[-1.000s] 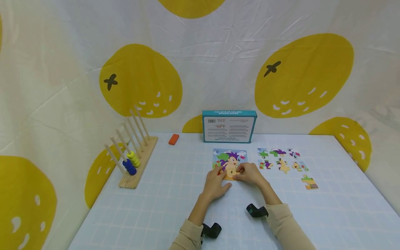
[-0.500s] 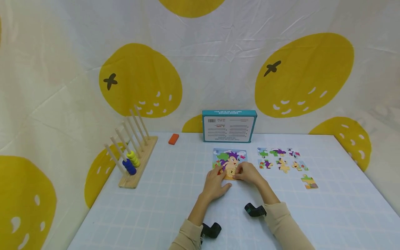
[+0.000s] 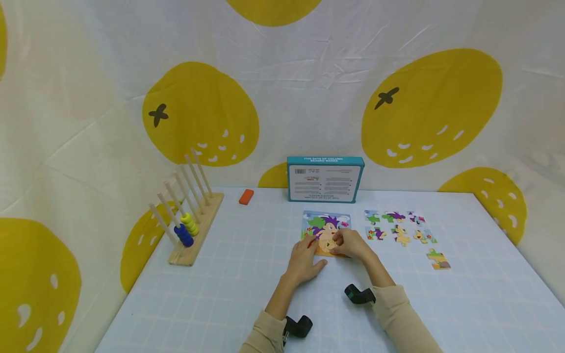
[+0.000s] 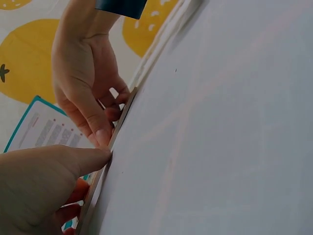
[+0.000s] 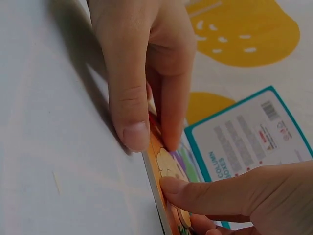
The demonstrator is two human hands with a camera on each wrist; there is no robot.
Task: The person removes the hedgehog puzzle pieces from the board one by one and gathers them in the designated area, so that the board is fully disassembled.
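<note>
A hedgehog jigsaw puzzle on a square board lies in front of me, showing purple spines and a green leaf. Across its left front corner rests my left hand, fingers on the picture and thumb spread beside the near edge. My right hand, thumb and fingers curled, pinches at the puzzle's right front part. In the right wrist view its thumb lies on the picture beside a cream-coloured part; the other fingertips are partly hidden. To the right lie several loose puzzle pieces, one nearer me.
A teal-edged box stands behind the puzzle. Left of it lies an orange block. Farther left is a wooden peg stand with blue beads and yellow beads. A patterned cloth hangs behind the table.
The puzzle board has shifted and turned very slightly under my hands. The head view has moved a little. My hands and the loose pieces stay nearly where they were.
</note>
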